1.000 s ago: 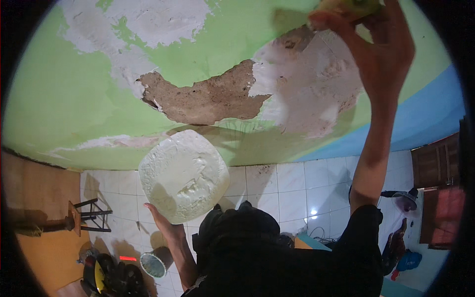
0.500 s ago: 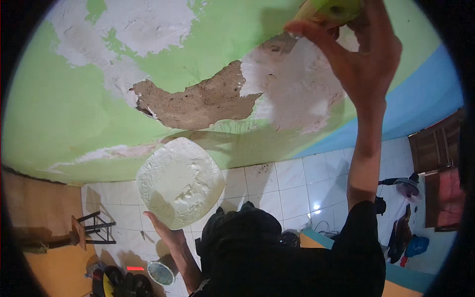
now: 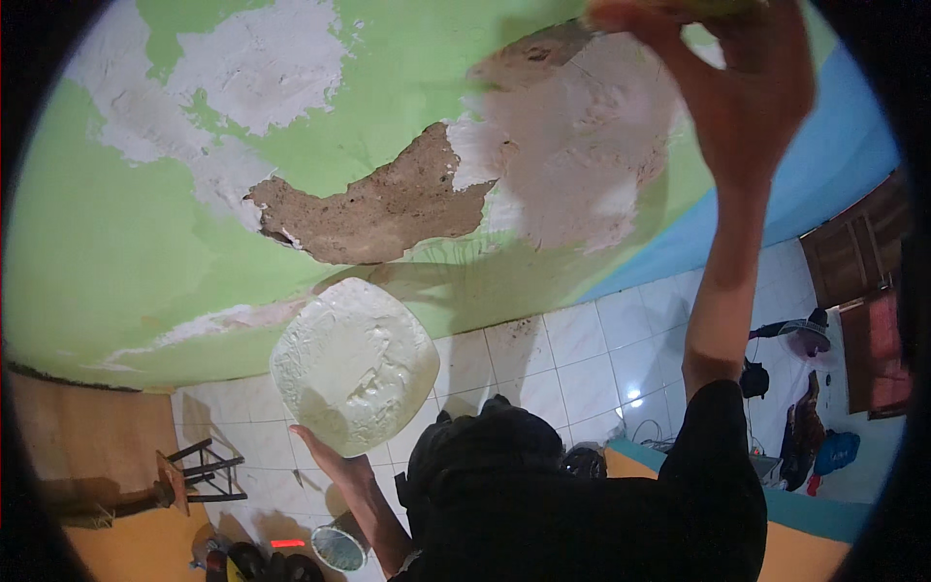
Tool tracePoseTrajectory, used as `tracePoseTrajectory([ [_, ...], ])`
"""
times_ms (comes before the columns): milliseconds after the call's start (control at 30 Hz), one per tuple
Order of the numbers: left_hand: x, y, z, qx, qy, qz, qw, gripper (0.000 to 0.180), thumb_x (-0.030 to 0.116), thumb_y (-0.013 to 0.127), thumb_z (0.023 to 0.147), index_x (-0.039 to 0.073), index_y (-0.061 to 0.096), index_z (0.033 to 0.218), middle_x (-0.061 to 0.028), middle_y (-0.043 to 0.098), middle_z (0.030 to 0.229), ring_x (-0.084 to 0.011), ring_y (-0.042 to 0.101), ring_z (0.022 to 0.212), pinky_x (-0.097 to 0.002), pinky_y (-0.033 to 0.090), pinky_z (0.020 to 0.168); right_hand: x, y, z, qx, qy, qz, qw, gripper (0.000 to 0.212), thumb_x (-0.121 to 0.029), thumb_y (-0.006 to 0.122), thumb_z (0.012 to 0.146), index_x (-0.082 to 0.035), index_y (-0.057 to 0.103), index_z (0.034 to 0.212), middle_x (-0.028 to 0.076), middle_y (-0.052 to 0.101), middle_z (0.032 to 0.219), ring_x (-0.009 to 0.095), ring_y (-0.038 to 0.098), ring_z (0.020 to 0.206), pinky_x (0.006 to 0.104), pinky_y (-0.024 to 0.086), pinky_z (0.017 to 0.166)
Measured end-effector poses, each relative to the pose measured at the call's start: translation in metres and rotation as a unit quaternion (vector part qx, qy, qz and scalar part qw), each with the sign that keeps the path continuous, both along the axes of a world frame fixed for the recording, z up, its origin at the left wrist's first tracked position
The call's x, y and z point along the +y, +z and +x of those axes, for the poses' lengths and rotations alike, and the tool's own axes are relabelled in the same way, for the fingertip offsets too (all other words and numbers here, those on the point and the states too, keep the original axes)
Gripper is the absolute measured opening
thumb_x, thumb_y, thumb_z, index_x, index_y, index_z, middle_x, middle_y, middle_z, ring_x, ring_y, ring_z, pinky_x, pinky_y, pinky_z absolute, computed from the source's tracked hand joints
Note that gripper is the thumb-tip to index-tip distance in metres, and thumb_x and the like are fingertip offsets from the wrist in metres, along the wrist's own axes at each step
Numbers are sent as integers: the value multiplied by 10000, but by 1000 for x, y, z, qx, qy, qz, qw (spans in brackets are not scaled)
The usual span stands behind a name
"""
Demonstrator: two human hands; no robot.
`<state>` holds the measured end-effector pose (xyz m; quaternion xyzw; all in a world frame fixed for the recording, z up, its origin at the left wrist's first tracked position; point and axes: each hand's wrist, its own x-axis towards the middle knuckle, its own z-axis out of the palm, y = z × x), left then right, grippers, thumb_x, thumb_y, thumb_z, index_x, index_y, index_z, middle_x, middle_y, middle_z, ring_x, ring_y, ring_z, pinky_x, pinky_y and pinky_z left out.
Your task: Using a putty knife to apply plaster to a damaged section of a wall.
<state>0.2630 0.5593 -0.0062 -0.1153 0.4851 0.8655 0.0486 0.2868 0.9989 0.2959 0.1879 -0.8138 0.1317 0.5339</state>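
The plate (image 3: pixel 433 367) sits on the left hand (image 3: pixel 337 464), those fingers hidden, grip unclear. Probably stiff, weighted by soft paste (image 3: pixel 339 359); best supported beneath its middle. The right hand's (image 3: pixel 745 107) fingers clamp a greenish thing (image 3: pixel 720 9), partly cropped.

From where I stand, middling indoor light washes the green wall (image 3: pixel 136 262), and a small white glare burns on the floor tiles (image 3: pixel 582 373) at four o'clock. The raised right hand (image 3: pixel 747 116), at two, looks slightly soft beside a blurry shadow just past twelve; the black shirt (image 3: pixel 582 524) at six loses its detail, and edges bow toward blackened corners.
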Motion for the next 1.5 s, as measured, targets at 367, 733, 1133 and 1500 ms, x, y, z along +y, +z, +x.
tracePoseTrajectory([
  [367,35,-13,12,-43,-49,-6,998,775,625,326,988,36,294,1490,-117,379,1494,-291,384,1356,-437,318,1119,-93,-206,1,-342,66,-522,778,453,-208,821,790,-29,505,1061,75,645,789,125,662,680,267,525,606],
  [733,79,-13,54,-54,-56,26,997,698,574,313,1012,52,324,1474,-112,451,1440,-278,488,1275,-428,416,1055,-77,-266,39,-357,-52,-511,780,476,-277,794,820,20,477,1012,154,628,748,242,657,695,355,511,663],
  [1133,54,11,114,-36,-46,30,998,688,560,328,1014,46,326,1472,-106,447,1449,-275,491,1279,-426,410,1069,-66,-125,271,75,-20,-282,956,288,-258,638,918,-56,598,1120,75,599,991,178,581,915,299,474,766],
  [1500,-79,36,184,13,-105,71,992,700,582,357,999,64,338,1469,-85,461,1437,-243,471,1296,-414,383,1080,-238,-88,398,61,-88,-127,986,303,-277,630,921,-80,641,1150,75,610,1029,191,594,957,318,469,805],
])
